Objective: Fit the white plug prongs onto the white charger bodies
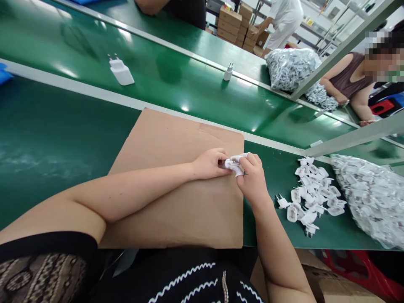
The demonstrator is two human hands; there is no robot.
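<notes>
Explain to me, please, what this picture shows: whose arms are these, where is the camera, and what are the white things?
There is no machine here. The camera sits on a person's head and looks down, so the two arms are that person's own. The left hand and the right hand together hold a small white plug part above a cardboard sheet on a green table. To the right lies a pile of white plug parts and a clear bag of more parts. On the conveyor belt behind stand a white charger and a smaller white plug. Other people work on the far side.
</notes>
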